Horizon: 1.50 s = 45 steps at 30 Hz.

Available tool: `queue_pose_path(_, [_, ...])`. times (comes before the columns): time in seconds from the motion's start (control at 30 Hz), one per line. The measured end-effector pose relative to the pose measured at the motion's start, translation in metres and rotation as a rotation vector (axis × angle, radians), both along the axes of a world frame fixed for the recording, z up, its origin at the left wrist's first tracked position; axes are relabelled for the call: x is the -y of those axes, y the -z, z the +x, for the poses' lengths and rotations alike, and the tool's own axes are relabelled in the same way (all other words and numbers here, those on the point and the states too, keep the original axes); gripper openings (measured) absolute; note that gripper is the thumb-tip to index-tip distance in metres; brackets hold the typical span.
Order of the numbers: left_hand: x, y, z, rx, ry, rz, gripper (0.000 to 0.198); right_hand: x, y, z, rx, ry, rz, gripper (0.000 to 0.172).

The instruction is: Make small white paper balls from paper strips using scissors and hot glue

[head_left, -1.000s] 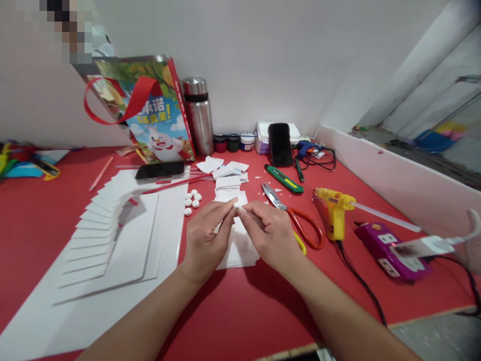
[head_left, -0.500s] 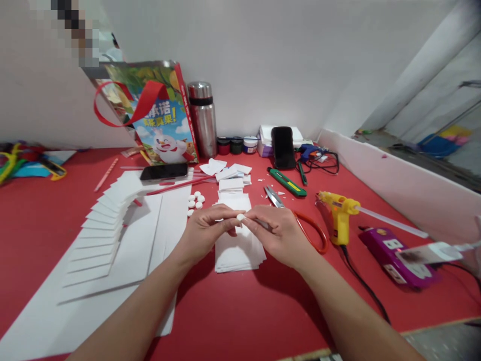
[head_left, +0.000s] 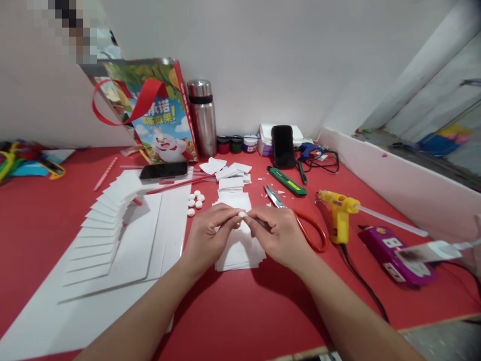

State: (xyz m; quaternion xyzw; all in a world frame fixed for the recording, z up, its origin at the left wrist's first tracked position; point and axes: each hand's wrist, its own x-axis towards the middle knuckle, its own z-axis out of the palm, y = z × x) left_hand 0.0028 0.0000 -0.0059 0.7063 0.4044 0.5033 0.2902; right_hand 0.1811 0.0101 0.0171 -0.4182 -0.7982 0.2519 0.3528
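Observation:
A small white disc (head_left: 242, 214) is pinched between the fingertips of both hands, above a stack of white paper pieces (head_left: 240, 255). My left hand (head_left: 210, 230) is closed, its thumb and forefinger on the disc's left side. From the other side my right hand (head_left: 276, 233) grips it, also closed. Several similar white discs (head_left: 195, 199) lie on the red table just beyond my left hand. Scissors with orange handles (head_left: 311, 230) rest by my right hand, partly hidden behind it.
White stepped card pieces (head_left: 93, 240) lie on a big white sheet at left. On the right are a green cutter (head_left: 287, 181), a yellow glue gun (head_left: 340, 210) and a purple power strip (head_left: 394, 258). A steel flask (head_left: 203, 120) and gift bag (head_left: 158, 115) stand behind.
Both hands stay together on the disc, with only a slight shift of the fingers. The left hand has tilted a little, showing more of the nearest loose disc.

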Motion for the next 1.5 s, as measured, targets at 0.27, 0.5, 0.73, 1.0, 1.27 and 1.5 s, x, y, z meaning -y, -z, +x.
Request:
queue_pose_path(0.27, [-0.007,-0.002,-0.007,0.046,-0.054,-0.111,0.016,-0.007,-0.004,-0.003,-0.460,0.037,-0.711,0.045])
queue_pose_path(0.5, [-0.006,-0.003,-0.008,0.060,-0.026,-0.248,0.019,-0.011,0.001,0.000,-0.660,-0.130,-0.962,0.040])
queue_pose_path(0.73, [-0.004,0.000,-0.003,0.121,-0.043,-0.270,0.020,-0.008,0.001,-0.005,-0.236,0.061,-0.432,0.023])
queue_pose_path(1.0, [-0.001,0.002,0.009,-0.034,-0.280,0.216,0.013,0.004,0.000,-0.014,-0.175,0.138,-0.077,0.026])
queue_pose_path(1.27, [0.003,0.009,0.008,-0.128,-0.244,0.338,0.027,0.000,0.000,-0.007,-0.179,0.113,-0.028,0.018])
queue_pose_path(1.5, [-0.005,0.001,-0.006,0.066,0.008,-0.017,0.012,-0.005,-0.002,0.002,-0.128,-0.052,-0.076,0.019])
